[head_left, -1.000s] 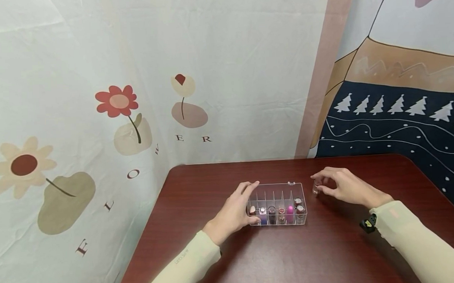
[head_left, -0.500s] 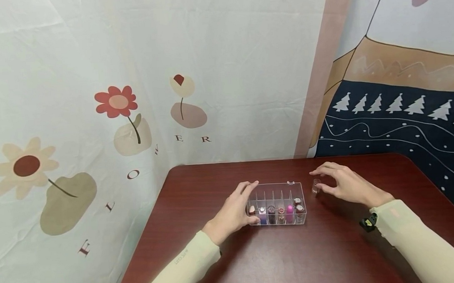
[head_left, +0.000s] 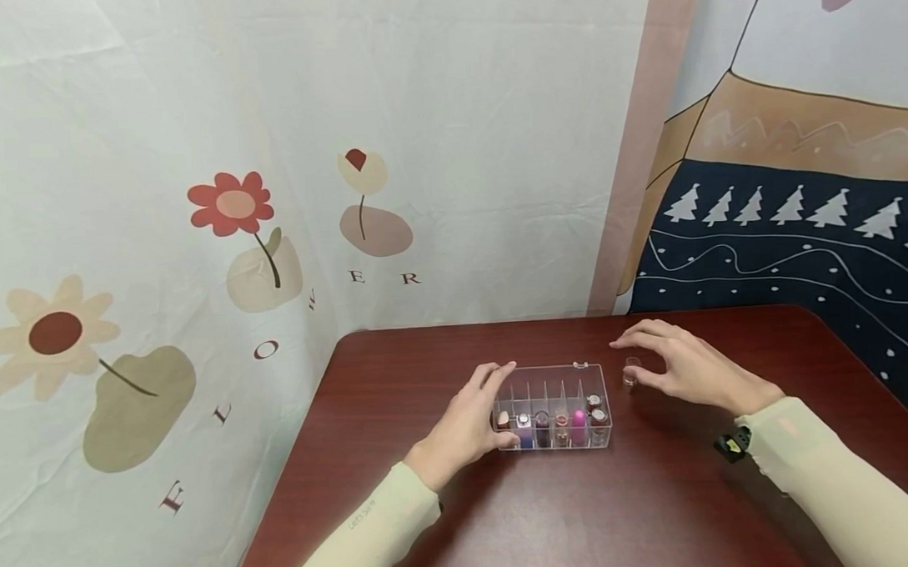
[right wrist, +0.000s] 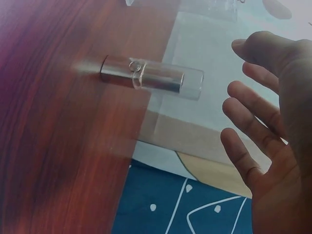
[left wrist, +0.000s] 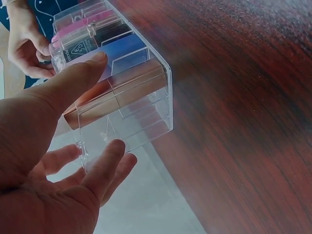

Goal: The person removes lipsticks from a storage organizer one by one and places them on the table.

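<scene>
A clear divided lipstick organizer [head_left: 551, 374] stands on the table, with several lipsticks in its front row. My left hand [head_left: 459, 417] holds its left end, thumb over the front and fingers behind. In the left wrist view, the thumb lies over a blue lipstick [left wrist: 122, 51] beside a copper-coloured one [left wrist: 141, 87]. Just right of the organizer, a lipstick tube with a clear cap [right wrist: 168, 80] stands upright on the table. Beside it, my right hand [head_left: 685, 367] hovers with fingers spread. The right wrist view shows a gap between tube and fingers.
The dark red wooden table [head_left: 567, 521] ends behind the organizer at a pale printed curtain [head_left: 481, 191]. A navy cloth with white trees [head_left: 791, 255] hangs at the right. A pink lipstick [head_left: 579, 427] sits toward the organizer's right end.
My right hand has let go of the clear-capped lipstick tube; its fingers have spread and lifted slightly away. The tube stays standing on the table. My left hand keeps its hold on the organizer.
</scene>
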`<control>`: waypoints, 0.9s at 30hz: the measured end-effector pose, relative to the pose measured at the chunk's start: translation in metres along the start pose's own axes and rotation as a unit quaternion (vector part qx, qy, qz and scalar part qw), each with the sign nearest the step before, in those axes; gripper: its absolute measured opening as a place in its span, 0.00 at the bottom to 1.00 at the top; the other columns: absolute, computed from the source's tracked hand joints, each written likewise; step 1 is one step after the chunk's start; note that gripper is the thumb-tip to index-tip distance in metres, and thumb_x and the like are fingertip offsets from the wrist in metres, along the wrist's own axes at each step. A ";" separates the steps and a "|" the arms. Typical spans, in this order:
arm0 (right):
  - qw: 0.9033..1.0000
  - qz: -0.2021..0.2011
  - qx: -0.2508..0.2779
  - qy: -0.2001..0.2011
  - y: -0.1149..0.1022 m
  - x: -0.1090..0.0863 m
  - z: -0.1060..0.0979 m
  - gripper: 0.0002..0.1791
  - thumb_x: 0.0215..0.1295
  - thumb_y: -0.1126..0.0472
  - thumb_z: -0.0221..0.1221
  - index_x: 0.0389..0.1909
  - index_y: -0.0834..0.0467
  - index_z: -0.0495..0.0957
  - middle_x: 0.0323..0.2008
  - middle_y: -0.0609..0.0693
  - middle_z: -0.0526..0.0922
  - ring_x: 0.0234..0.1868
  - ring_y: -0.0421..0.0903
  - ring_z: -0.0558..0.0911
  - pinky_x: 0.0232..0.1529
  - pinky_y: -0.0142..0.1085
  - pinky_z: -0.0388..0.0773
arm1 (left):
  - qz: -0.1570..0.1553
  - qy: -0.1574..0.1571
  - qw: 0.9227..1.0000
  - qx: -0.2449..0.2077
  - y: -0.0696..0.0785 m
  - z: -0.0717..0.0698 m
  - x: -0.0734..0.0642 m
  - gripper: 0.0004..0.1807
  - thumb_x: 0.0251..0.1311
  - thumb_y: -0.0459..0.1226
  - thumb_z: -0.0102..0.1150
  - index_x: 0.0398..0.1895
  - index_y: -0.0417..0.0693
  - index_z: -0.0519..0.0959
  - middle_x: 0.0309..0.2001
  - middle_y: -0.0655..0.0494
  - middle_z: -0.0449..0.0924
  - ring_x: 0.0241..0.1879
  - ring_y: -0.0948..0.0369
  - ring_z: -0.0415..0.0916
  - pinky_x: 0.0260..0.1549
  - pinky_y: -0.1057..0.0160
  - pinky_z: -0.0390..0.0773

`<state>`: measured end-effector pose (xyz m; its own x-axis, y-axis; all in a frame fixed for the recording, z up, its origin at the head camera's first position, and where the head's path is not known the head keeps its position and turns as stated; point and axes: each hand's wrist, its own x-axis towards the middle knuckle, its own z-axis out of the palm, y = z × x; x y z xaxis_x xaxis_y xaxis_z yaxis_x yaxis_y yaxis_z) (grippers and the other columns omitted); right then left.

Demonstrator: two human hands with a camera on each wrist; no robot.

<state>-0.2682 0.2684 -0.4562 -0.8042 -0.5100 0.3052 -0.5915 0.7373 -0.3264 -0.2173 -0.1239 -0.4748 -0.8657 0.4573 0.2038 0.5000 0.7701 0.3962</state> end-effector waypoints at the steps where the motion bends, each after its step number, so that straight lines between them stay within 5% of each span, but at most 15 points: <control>1: 1.000 -0.001 -0.001 0.001 -0.001 0.001 0.000 0.27 0.71 0.59 0.80 0.70 0.51 0.89 0.65 0.54 0.89 0.66 0.59 0.86 0.70 0.71 0.86 | -0.001 0.000 1.000 0.001 0.000 0.000 0.000 0.64 0.52 0.41 0.97 0.91 0.47 0.67 0.80 0.37 0.73 0.66 0.39 0.88 0.71 0.44 0.89; 12: 0.997 -0.062 -0.013 0.032 -0.013 0.005 0.001 0.25 0.68 0.60 0.83 0.65 0.48 0.92 0.61 0.48 0.91 0.61 0.52 0.88 0.64 0.64 0.91 | -0.008 -0.004 1.000 -0.005 0.000 0.000 -0.001 0.65 0.52 0.41 0.97 0.91 0.48 0.66 0.82 0.37 0.72 0.67 0.40 0.88 0.72 0.44 0.88; 27: 0.991 -0.126 -0.026 0.042 -0.025 0.008 0.009 0.24 0.62 0.62 0.86 0.59 0.48 0.94 0.57 0.43 0.91 0.47 0.41 0.83 0.50 0.41 0.89 | -0.003 -0.002 1.000 -0.003 -0.001 0.001 0.000 0.65 0.52 0.41 0.97 0.91 0.48 0.66 0.81 0.37 0.73 0.68 0.41 0.87 0.73 0.45 0.88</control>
<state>-0.2603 0.2418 -0.4542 -0.6227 -0.6430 0.4459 -0.7668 0.6148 -0.1844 -0.2172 -0.1244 -0.4759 -0.8690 0.4539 0.1971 0.4938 0.7701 0.4038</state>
